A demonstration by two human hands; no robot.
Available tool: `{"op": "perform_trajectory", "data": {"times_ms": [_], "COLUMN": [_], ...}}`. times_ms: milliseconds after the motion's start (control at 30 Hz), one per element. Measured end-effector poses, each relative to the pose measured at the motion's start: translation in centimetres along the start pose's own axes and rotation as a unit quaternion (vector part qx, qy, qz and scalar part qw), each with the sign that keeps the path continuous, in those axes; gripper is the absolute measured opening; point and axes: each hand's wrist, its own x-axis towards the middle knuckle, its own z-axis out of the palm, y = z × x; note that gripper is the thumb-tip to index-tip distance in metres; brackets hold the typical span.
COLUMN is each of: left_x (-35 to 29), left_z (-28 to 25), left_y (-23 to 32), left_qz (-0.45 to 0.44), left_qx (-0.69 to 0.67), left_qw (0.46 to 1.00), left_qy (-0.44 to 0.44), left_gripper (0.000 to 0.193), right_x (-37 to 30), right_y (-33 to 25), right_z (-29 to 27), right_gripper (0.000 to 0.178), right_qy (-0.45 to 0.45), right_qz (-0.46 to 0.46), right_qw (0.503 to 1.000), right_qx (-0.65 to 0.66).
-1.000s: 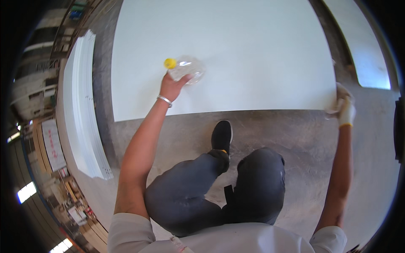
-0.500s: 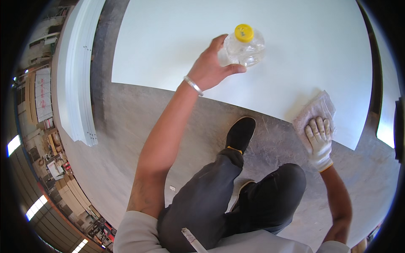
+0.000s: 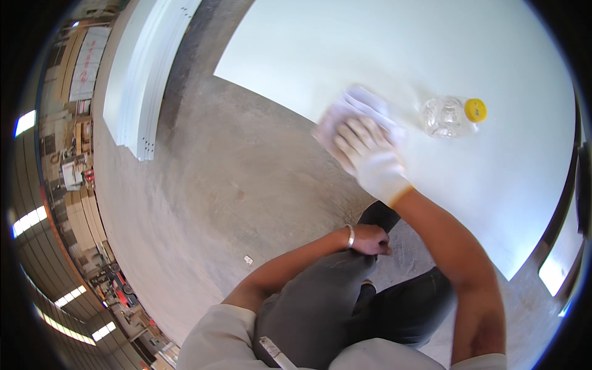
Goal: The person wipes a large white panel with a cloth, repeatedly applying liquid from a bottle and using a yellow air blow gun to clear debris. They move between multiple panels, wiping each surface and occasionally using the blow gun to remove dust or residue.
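Observation:
My right hand, in a white knitted glove, presses a folded whitish cloth onto the near edge of a large white panel. Its fingers lie over the cloth, and both are blurred by motion. Bare and wearing a silver bracelet, my left hand rests at my knee with its fingers curled in and nothing seen in them. To the right of the cloth a clear plastic bottle with a yellow cap is on the panel, cap toward the right. I cannot tell whether it stands or lies.
A stack of long white metal profiles lies on the concrete floor at the left. Boards and shelves line the far left side. Another white panel shows at the right rim. A cigarette juts in at the lower edge.
My left hand has let go of the bottle and drawn back to my knee. My right hand has swept the cloth leftward along the panel. The view has shifted.

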Motion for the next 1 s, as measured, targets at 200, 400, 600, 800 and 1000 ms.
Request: {"op": "perform_trajectory", "data": {"times_ms": [200, 400, 600, 800, 1000], "left_x": [0.8, 1.7, 2.6, 3.6, 3.3], "left_z": [1.1, -0.4, -0.9, -1.1, -0.7], "left_y": [-2.6, -4.3, -4.0, -4.6, -5.7], "left_qz": [-0.003, -0.113, -0.173, -0.209, -0.183], "left_qx": [-0.135, -0.335, -0.357, -0.373, -0.424], "left_qw": [0.987, 0.932, 0.916, 0.904, 0.887], "left_qy": [0.092, 0.085, 0.055, 0.007, 0.015], "left_gripper": [0.050, 0.049, 0.051, 0.050, 0.048], "right_x": [-3.7, -20.5, -9.6, 10.4, 26.1], "right_y": [0.7, 4.6, 2.6, -1.2, -4.5], "right_z": [-2.0, -9.1, -6.4, 4.5, 12.9], "right_gripper": [0.048, 0.039, 0.043, 0.048, 0.051], "right_qy": [-0.039, -0.134, -0.114, -0.042, -0.036], "right_qz": [-0.038, -0.025, -0.062, -0.070, -0.097], "right_qw": [0.998, 0.989, 0.991, 0.996, 0.989], "right_qx": [-0.027, -0.064, -0.033, 0.022, -0.109]}}
